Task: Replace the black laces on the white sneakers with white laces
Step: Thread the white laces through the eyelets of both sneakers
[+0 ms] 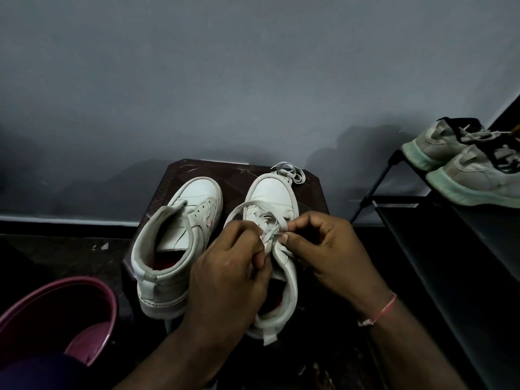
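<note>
Threading the white lace (270,220) through the sneaker (270,192) at centre frame, your left hand (228,271) and right hand (323,249) are both curled, pinching the lace above the eyelets. Keep it flat and untwisted, and even both ends before each crossing. The unlaced sneaker (180,220) sits just left.
</note>
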`<state>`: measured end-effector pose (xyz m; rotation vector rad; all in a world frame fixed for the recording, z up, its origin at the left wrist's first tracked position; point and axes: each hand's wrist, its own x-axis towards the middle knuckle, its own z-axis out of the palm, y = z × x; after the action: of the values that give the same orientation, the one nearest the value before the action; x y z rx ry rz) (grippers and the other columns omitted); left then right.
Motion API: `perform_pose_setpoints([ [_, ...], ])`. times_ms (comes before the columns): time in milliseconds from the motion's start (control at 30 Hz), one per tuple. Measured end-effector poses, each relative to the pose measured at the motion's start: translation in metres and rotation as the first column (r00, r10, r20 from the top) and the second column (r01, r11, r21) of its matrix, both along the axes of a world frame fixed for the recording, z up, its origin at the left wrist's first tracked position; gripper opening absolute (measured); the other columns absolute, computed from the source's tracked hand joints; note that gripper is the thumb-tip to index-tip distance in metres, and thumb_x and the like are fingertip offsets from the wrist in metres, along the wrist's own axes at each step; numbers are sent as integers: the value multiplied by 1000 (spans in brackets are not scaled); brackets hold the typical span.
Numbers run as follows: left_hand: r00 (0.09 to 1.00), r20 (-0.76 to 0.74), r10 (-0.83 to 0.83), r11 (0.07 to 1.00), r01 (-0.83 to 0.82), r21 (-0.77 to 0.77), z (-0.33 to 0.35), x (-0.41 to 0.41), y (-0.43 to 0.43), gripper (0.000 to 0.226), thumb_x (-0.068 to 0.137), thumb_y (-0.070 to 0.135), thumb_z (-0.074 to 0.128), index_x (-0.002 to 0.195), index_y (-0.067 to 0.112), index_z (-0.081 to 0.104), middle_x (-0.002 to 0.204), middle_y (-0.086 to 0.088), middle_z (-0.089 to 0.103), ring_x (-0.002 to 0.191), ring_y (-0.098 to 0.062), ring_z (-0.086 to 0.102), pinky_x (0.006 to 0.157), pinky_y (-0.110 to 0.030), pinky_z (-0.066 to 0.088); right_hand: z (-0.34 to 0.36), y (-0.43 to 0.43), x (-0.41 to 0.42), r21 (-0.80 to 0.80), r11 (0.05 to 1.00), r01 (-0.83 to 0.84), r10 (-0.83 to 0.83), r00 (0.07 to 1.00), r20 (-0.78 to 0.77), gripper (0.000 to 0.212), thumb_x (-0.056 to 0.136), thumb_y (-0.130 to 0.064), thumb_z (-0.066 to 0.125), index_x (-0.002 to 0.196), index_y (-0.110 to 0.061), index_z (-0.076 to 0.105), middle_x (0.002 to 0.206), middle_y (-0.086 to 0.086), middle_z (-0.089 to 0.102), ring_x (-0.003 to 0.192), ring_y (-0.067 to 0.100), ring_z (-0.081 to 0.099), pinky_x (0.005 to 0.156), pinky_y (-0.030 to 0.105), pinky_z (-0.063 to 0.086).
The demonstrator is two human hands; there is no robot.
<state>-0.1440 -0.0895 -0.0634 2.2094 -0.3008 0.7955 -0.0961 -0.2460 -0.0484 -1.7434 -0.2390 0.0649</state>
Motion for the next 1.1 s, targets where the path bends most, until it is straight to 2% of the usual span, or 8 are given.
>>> perform_pose_setpoints([
  [167, 995, -104, -8, 999, 12, 47, 7, -8, 2, 17, 75, 24, 58, 75, 26, 41, 112, 6, 55, 76, -17, 61, 56, -37, 50, -4, 1, 2, 4, 1000, 21, -21, 999, -42, 9, 80, -5, 76, 78, -13, 73, 78, 4, 74, 73, 11, 66, 70, 28, 55],
  [267, 979, -204, 21, 978, 22, 209, 15, -14, 4, 9, 69, 18, 60, 74, 23, 55, 123, -1, 56, 86, -25, 66, 56, -40, 55, -7, 3, 6, 85, 996, 21, -10, 991, -135, 12, 78, -2, 77, 79, -12, 70, 75, 6, 72, 68, 12, 64, 63, 24, 53],
  [367, 931, -316, 183, 825, 30, 565, 34, -13, -2, 11, 80, 26, 62, 88, 27, 70, 113, 6, 57, 97, -22, 62, 57, -30, 48, -11, 6, 9, 107, 993, 56, -38, 985, -168, 12, 76, -2, 79, 81, -8, 69, 73, 6, 69, 67, 13, 61, 61, 23, 51],
  [467, 870, -360, 338, 663, 52, 747, 44, -3, -11, 20, 97, 34, 48, 108, 23, 60, 115, 5, 54, 109, -19, 55, 65, -31, 35, -11, 5, 9, 46, 997, 60, -54, 990, -129, 10, 77, -9, 79, 74, -11, 70, 71, 5, 72, 66, 13, 62, 64, 30, 51],
  [667, 833, -336, 440, 601, 6, 800, 54, 18, -23, 15, 94, 20, 48, 104, 16, 59, 111, -6, 63, 102, -30, 64, 65, -33, 34, -5, 5, 19, 146, 989, -32, 74, 954, -290, 20, 82, 0, 70, 67, -10, 63, 56, -2, 62, 50, 6, 51, 49, 19, 42],
  [867, 851, -299, 431, 551, 14, 834, 50, 12, -20, 14, 94, 17, 46, 101, 15, 59, 108, -7, 62, 99, -32, 63, 66, -34, 33, 0, 3, 29, 73, 985, -155, 171, 911, -376, 18, 84, -1, 69, 69, -7, 60, 57, 6, 54, 46, 12, 44, 42, 20, 39],
  [967, 875, -301, 379, 576, 31, 817, 50, 14, -18, 10, 91, 13, 49, 97, 13, 56, 107, -8, 60, 97, -33, 63, 65, -36, 37, 0, 3, 32, 73, 983, -168, 183, 900, -397, 19, 83, 4, 65, 68, -6, 61, 56, 7, 53, 44, 12, 42, 40, 20, 37],
  [1100, 907, -303, 294, 685, 21, 728, 47, 26, -14, 18, 86, 15, 53, 102, 14, 61, 106, -5, 65, 93, -31, 64, 71, -37, 46, 1, 1, 35, 74, 983, -169, 185, 895, -406, 29, 82, 11, 59, 62, -9, 64, 52, 2, 57, 43, 10, 44, 42, 18, 36],
])
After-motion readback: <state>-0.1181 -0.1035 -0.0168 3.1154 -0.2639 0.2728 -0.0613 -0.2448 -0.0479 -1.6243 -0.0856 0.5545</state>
